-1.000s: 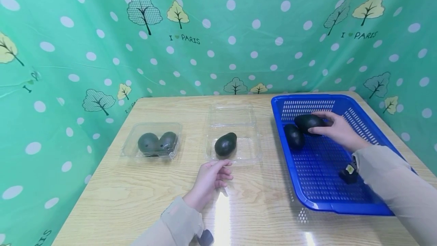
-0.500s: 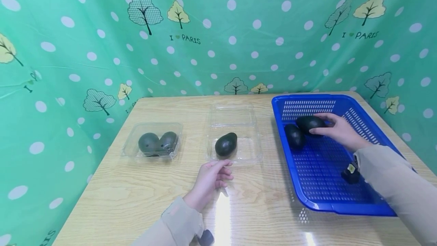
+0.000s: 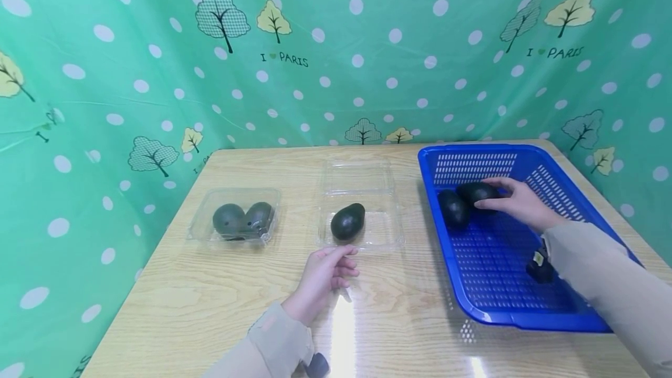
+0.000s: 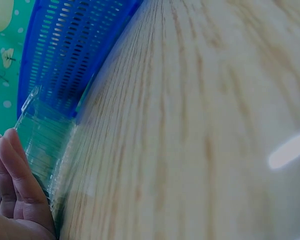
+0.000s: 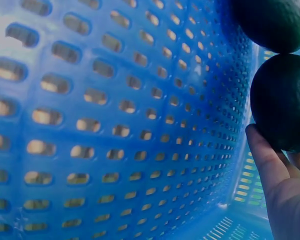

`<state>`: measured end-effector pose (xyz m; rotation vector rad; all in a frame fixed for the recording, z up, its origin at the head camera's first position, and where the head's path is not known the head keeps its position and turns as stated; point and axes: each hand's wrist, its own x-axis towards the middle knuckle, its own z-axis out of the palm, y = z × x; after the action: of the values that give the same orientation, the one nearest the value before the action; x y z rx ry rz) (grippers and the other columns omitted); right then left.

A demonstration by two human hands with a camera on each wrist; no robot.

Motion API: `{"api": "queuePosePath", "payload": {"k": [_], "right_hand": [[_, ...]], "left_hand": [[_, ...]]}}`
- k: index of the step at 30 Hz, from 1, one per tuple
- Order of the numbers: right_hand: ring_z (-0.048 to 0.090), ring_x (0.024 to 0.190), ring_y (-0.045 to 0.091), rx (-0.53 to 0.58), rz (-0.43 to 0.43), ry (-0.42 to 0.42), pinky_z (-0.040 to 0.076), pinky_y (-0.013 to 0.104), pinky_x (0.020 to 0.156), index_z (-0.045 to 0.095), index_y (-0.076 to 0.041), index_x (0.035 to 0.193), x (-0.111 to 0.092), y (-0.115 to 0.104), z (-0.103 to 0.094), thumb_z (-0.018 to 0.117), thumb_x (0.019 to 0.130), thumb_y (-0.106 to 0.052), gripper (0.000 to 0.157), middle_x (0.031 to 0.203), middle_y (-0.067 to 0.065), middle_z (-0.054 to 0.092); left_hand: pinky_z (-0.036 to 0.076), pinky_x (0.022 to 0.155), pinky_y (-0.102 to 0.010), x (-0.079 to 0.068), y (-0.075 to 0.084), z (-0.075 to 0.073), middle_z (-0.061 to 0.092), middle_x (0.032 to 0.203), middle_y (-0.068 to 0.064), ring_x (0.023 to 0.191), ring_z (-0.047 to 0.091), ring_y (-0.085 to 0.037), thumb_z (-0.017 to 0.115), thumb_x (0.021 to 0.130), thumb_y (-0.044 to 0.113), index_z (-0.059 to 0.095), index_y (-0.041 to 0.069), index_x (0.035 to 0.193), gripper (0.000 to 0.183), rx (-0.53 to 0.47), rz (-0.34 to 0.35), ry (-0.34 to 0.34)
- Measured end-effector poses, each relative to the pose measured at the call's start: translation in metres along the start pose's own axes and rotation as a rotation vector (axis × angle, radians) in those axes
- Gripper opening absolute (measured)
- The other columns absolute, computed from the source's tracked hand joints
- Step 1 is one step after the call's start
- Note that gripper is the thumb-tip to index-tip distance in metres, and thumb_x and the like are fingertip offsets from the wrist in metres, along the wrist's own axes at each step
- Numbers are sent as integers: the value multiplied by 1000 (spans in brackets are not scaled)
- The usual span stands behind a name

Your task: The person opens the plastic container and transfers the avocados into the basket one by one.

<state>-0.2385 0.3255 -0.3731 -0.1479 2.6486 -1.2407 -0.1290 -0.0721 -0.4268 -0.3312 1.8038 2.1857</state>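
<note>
In the head view my right hand (image 3: 517, 203) grips a dark avocado (image 3: 476, 192) inside the blue basket (image 3: 464, 284), fingers over its far side and thumb on the near side. A second avocado (image 3: 454, 209) lies against it by the basket's left wall. The right wrist view shows the gripped avocado (image 5: 282, 102) between fingers and thumb. My left hand (image 3: 322, 273) lies at the front edge of a clear clamshell box (image 3: 380, 232), fingers loosely bent and holding nothing. One avocado (image 3: 347, 222) sits in this box's front half, and its lid (image 3: 358, 177) is folded back.
To the left, a closed clear clamshell box (image 3: 207, 203) holds two avocados (image 3: 228, 219). A wooden table (image 3: 210, 302) carries everything, with a green patterned curtain (image 3: 336, 57) behind and on both sides. Wrist cameras sit under both sleeves.
My right hand and the gripped avocado have shifted slightly right and toward me within the basket. My left hand and the clear boxes have stayed in place.
</note>
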Motion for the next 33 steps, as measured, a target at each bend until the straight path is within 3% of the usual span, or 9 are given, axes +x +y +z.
{"api": "queuePosePath", "payload": {"k": [33], "right_hand": [[26, 139, 52, 20, 38, -22, 30, 69, 107, 31, 4, 149, 5, 17, -5, 67, 93, -35, 78, 152, 35, 27]], "left_hand": [[52, 52, -15, -4, 3, -2, 67, 73, 5, 65, 67, -7, 67, 92, 28, 69, 0, 110, 33, 26, 0, -23]]}}
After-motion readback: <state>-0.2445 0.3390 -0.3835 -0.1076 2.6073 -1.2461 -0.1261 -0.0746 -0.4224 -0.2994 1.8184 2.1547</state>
